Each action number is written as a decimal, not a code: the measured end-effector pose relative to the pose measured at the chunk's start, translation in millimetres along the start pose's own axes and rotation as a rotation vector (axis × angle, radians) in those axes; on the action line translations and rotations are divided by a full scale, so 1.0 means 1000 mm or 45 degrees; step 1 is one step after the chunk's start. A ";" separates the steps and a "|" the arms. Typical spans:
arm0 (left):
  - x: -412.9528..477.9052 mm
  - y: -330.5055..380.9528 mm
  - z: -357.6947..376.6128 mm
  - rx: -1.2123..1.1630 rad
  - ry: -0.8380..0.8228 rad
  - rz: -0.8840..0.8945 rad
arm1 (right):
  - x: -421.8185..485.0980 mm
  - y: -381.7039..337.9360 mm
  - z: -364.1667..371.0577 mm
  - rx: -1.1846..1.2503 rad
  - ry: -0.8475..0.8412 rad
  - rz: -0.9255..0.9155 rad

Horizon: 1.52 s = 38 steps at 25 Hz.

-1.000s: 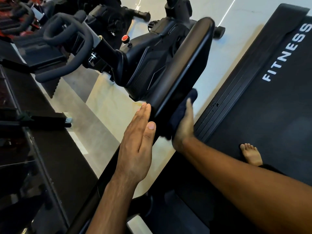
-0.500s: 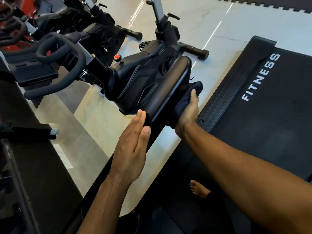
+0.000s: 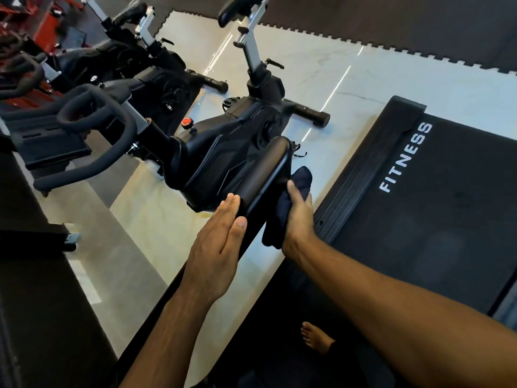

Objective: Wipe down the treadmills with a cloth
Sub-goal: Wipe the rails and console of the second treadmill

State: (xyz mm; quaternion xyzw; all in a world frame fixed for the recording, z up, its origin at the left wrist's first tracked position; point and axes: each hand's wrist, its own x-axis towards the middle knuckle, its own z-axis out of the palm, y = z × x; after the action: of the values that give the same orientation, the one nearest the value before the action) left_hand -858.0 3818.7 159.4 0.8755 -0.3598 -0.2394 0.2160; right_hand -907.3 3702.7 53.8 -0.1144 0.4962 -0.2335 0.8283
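While I work along the treadmill handrail [image 3: 265, 175], I keep my left hand [image 3: 215, 247] flat and open against its outer face, fingers straight, grasping nothing, only steadying the bar. To wipe well, I judge I should press the dark blue cloth [image 3: 288, 205] firmly to the inner face and draw it along the bar's full length, wrapping over the rounded end. My right hand [image 3: 299, 217] is clenched around that cloth, holding it against the rail's right side. Left of the rail, a spin bike [image 3: 223, 147] stands just beside it, crowding my left hand's room. To the right lies the treadmill belt [image 3: 436, 208] marked FITNESS, with my bare foot [image 3: 316, 337] below.
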 end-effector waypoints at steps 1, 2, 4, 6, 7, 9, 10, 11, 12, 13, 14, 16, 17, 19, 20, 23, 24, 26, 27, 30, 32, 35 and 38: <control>0.002 0.002 0.000 -0.014 -0.007 -0.007 | -0.004 -0.005 -0.003 -0.097 0.056 -0.106; 0.004 0.004 0.000 -0.028 -0.022 -0.008 | -0.008 -0.017 -0.002 -0.213 0.114 -0.235; 0.009 0.011 -0.002 -0.062 -0.058 -0.006 | -0.022 -0.045 0.005 -0.469 0.130 -0.491; 0.013 0.021 -0.005 -0.092 -0.056 -0.003 | -0.043 -0.064 0.010 -0.646 0.026 -0.639; 0.012 0.027 -0.009 -0.092 -0.033 0.003 | -0.054 -0.069 0.009 -0.738 -0.021 -0.738; 0.010 0.039 -0.019 -0.053 0.043 0.012 | -0.076 -0.078 0.011 -0.915 -0.147 -0.954; 0.007 0.043 -0.025 -0.038 0.093 0.000 | -0.084 -0.080 0.016 -0.999 -0.248 -1.021; 0.001 0.045 -0.033 -0.038 0.154 -0.031 | -0.095 -0.081 0.024 -1.107 -0.373 -1.055; -0.007 0.045 -0.043 -0.047 0.212 -0.077 | -0.105 -0.078 0.032 -1.230 -0.518 -1.060; -0.017 0.043 -0.052 -0.057 0.260 -0.134 | -0.114 -0.073 0.042 -1.397 -0.647 -1.061; -0.030 0.038 -0.062 -0.056 0.300 -0.193 | -0.120 -0.068 0.054 -1.571 -0.773 -1.066; -0.064 0.018 -0.079 -0.039 0.363 -0.325 | -0.134 -0.050 0.080 -1.911 -0.967 -1.046; -0.083 0.005 -0.087 -0.034 0.382 -0.390 | -0.141 -0.039 0.091 -2.028 -1.033 -1.033; -0.126 -0.027 -0.099 -0.062 0.447 -0.552 | -0.158 -0.009 0.109 -2.175 -1.192 -0.993; -0.150 -0.047 -0.103 -0.095 0.497 -0.643 | -0.168 0.013 0.118 -2.224 -1.298 -0.963; -0.224 -0.096 -0.105 -0.142 0.599 -0.901 | -0.200 0.087 0.145 -2.425 -1.626 -0.876; -0.247 -0.109 -0.102 -0.125 0.605 -0.975 | -0.210 0.115 0.151 -2.496 -1.742 -0.872; -0.286 -0.130 -0.094 -0.119 0.614 -1.094 | -0.228 0.164 0.159 -2.592 -1.946 -0.845; -0.301 -0.137 -0.094 -0.141 0.649 -1.137 | -0.235 0.185 0.160 -2.624 -2.011 -0.841; -0.346 -0.163 -0.103 -0.227 0.823 -1.269 | -0.262 0.248 0.158 -2.739 -2.187 -0.906; -0.370 -0.179 -0.114 -0.268 0.894 -1.362 | -0.277 0.282 0.155 -2.812 -2.280 -0.948; -0.393 -0.201 -0.121 -0.303 0.967 -1.493 | -0.296 0.322 0.161 -2.775 -2.338 -0.972; -0.408 -0.228 -0.123 -0.339 1.065 -1.616 | -0.318 0.377 0.186 -2.697 -2.402 -0.938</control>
State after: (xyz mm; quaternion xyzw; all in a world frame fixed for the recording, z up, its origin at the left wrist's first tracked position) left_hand -922.8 4291.4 239.4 0.8985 0.3546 -0.0078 0.2588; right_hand -768.0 4179.8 229.3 -0.8810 -0.3387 0.1983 0.2642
